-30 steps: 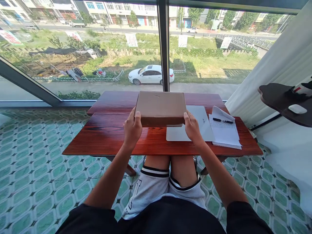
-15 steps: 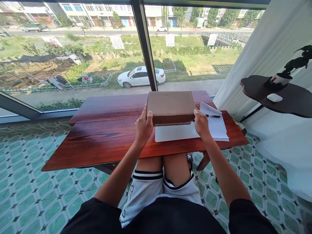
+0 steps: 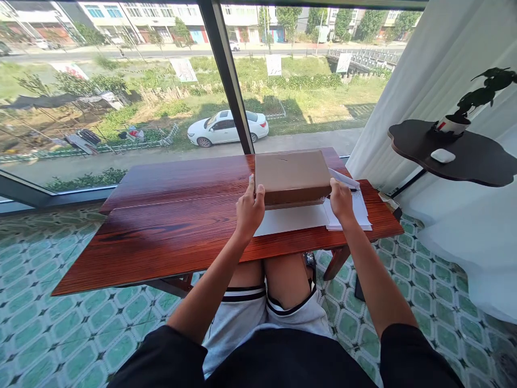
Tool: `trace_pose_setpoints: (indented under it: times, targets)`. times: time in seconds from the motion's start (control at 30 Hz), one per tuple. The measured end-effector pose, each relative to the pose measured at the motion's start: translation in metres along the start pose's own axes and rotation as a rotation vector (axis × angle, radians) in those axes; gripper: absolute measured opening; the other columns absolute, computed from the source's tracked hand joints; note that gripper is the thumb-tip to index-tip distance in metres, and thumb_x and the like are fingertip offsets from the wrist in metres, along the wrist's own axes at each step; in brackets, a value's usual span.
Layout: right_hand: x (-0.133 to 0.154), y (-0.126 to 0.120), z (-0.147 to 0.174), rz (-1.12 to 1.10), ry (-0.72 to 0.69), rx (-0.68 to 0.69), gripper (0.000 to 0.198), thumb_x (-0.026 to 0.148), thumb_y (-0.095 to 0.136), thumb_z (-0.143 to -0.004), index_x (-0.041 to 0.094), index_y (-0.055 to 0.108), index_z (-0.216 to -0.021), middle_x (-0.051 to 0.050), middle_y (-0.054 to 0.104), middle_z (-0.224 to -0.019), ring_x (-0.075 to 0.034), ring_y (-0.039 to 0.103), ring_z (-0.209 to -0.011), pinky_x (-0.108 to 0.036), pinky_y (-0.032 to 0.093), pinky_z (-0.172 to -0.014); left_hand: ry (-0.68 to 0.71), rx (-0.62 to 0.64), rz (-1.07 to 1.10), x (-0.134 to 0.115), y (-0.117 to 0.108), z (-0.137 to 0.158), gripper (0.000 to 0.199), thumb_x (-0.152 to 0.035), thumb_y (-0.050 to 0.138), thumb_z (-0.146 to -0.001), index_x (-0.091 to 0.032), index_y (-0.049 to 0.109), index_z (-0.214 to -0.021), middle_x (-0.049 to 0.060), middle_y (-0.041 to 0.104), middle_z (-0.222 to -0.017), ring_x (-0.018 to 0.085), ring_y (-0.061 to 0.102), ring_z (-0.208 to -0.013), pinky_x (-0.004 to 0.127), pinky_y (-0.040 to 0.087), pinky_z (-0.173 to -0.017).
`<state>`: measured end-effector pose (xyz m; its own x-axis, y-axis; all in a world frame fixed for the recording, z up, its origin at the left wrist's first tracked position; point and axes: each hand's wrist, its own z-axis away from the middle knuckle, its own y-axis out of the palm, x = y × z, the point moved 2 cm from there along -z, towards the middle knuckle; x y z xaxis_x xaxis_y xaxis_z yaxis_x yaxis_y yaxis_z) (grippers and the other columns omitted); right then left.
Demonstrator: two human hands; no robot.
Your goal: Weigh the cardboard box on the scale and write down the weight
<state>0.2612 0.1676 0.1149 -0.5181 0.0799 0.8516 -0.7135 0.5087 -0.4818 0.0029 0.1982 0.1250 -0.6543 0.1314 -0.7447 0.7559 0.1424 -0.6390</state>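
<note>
Between my two hands is a brown cardboard box (image 3: 293, 171), its lid side up. My left hand (image 3: 249, 212) grips its left end, thumb on the near face. On the opposite end, my right hand (image 3: 341, 200) is closed round the near right corner. Below the box lies a flat white thing (image 3: 288, 221), perhaps a laptop lid, partly hidden by the box. Beside it, printed papers (image 3: 359, 210) rest on the table, with a dark pen (image 3: 354, 189) partly visible on them behind my right hand.
The reddish wooden table (image 3: 173, 226) stretches wide to the left, in front of a large window. At right, a dark side table (image 3: 480, 153) bears a potted plant (image 3: 454, 124) and a white mouse-like object (image 3: 443, 156). A white curtain (image 3: 407, 97) hangs nearby.
Both hands have shifted slightly right over the table with the box between them. The camera view has turned a little to the right.
</note>
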Motion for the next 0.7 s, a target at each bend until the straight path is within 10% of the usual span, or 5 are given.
trace_pose_setpoints:
  times: [0.7]
  targets:
    - [-0.0096,0.0079,-0.0054,0.009,0.064,0.015,0.036,0.038,0.031,-0.098,0.019,0.035,-0.068,-0.006,0.053,-0.071,-0.019,0.038,-0.07,-0.032,0.023,-0.069,-0.028,0.025,0.039,0.0098,0.0093,-0.0017,0.069,-0.051,0.029,-0.097,-0.017,0.04,-0.156,0.013,0.057,-0.146,0.033,0.048,-0.143,0.046,0.036,-0.117]
